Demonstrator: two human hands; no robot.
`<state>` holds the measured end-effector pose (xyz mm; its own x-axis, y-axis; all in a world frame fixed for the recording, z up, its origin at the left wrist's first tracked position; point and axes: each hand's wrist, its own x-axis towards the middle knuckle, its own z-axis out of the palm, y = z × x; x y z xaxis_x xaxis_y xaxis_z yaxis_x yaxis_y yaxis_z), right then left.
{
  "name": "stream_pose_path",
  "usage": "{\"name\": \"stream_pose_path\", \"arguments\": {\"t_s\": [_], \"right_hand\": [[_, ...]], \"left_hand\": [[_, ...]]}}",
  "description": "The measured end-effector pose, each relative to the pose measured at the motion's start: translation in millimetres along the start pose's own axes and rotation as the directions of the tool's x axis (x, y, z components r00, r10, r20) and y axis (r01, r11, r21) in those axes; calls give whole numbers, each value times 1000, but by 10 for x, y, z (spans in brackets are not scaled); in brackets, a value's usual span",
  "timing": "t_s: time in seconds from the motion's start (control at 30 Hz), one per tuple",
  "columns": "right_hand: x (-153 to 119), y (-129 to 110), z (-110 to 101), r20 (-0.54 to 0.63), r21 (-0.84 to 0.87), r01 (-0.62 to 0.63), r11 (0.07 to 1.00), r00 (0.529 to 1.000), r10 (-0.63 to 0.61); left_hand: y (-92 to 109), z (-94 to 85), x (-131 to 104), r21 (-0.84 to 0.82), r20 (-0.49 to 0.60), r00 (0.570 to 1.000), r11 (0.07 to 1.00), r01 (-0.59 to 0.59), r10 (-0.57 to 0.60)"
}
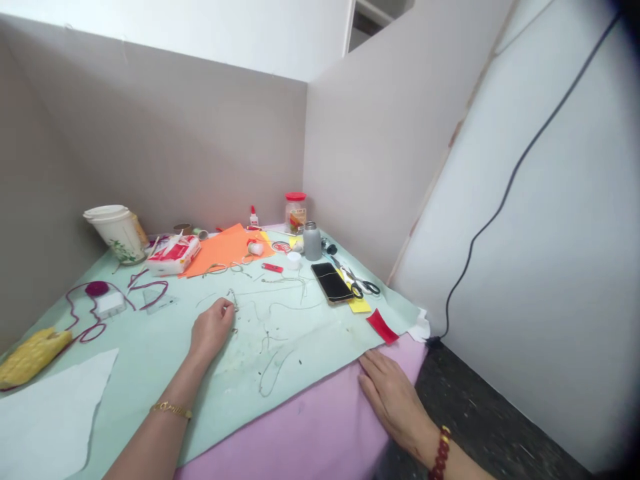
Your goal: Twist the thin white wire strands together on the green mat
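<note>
My left hand [214, 327] is closed in a pinch on the green sheet [225, 400]. A small, thin piece [231, 293] shows at its fingertips, too fine to name. Several thin cords [273, 373] and tiny dark bits lie to the right of that hand. My right hand [393, 397] lies flat with fingers stretched out at the front edge of the sheet, partly on the pink cloth [310, 427]. Just beyond its fingertips is a red strip [383, 327]. Nothing shows in this hand.
A phone [331, 283], scissors [367, 285], grey bottle [313, 241] and red-lidded jar [296, 213] stand or lie back right. Orange paper [220, 250], a tissue pack [174, 255], a cup [117, 233], purple yarn [97, 288] and a yellow pouch [34, 358] are leftward. Partitions enclose the table.
</note>
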<state>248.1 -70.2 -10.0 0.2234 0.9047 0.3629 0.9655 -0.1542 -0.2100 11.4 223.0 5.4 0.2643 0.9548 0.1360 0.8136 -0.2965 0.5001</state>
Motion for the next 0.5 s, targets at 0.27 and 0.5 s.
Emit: {"name": "stream_pose_path", "arguments": {"t_s": [0.27,0.5], "right_hand": [[468,95,59,39,58,-54,997,998,52],[815,149,37,-131,358,76,931,991,-30]], "left_hand": [[-18,11,7,-8,-7,1000,1000,-18,18],[-16,4,-9,-27,-3,1000,999,-25,25]]}}
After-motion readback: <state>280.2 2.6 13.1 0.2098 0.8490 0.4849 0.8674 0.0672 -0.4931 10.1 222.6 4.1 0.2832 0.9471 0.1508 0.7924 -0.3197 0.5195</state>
